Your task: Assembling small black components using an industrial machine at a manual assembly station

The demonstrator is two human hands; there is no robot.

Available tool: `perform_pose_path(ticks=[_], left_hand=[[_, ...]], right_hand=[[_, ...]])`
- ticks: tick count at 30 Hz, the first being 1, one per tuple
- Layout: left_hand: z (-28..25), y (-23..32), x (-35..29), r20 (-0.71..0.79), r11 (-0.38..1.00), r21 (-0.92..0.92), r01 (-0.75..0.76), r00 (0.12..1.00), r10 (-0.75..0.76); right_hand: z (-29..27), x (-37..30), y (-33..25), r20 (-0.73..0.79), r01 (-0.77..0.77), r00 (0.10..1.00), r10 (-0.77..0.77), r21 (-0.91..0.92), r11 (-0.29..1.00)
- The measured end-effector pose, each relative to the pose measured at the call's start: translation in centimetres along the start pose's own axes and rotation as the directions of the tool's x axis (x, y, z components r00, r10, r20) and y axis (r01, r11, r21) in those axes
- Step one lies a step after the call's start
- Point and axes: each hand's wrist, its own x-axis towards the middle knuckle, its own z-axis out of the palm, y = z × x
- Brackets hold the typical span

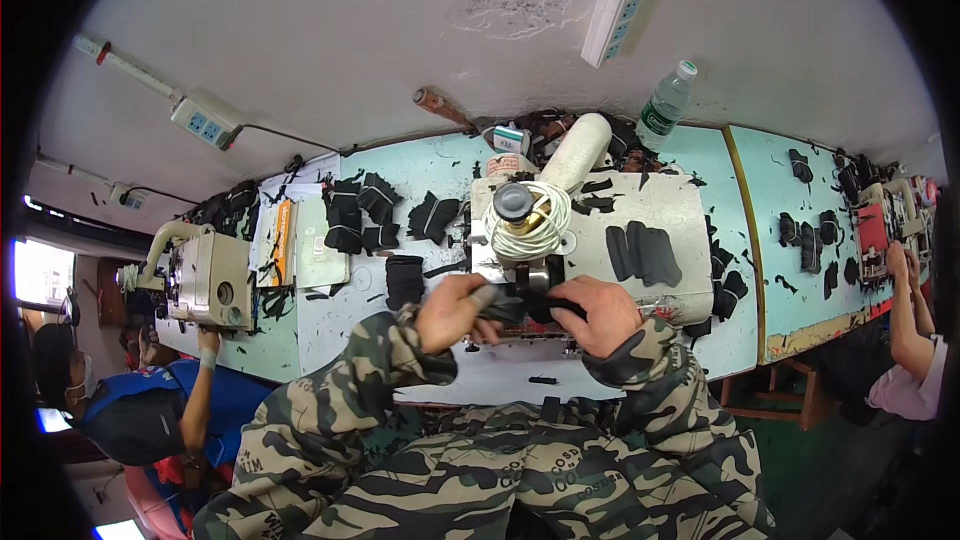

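Note:
A cream industrial sewing machine (660,202) stands in front of me, with a coil of pale cord (522,240) around its dark knob. Just below its head, both hands work close together at a dark fabric piece (512,308). My left hand (455,313), slightly smeared by motion, has its fingers closed on one end of the cloth. On the other side, my right hand (598,314) pinches dark cloth at the machine's front. The fingertips and the needle area are partly hidden. Several flat dark fabric pieces (643,254) lie on top of the machine.
Left of the machine sit bundles of black fabric (345,220) and a dark stack (404,281). A water bottle (668,105) and a screwdriver-like handle (440,107) are at the back. Co-workers sit at a left machine (210,280) and a right machine (885,225).

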Motion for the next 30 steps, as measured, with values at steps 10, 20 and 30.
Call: perform_pose_path(ticks=[10,20,30], left_hand=[[-1.4,0.5,-0.4,0.030,0.996,-0.078,0.046,0.999,-0.044],[1.9,1.8,1.7,0.111,0.992,0.118,0.033,0.993,-0.047],[1.8,1.8,0.7,0.163,0.998,-0.034,0.049,0.986,-0.043]], right_hand=[[0.2,-0.4,0.9,-0.064,-0.047,0.997,0.044,-0.037,0.998],[0.1,-0.2,0.5,-0.056,-0.009,0.998,0.011,0.025,1.000],[-2.8,-2.1,3.6,-0.573,-0.273,0.820,-0.018,-0.418,0.866]])
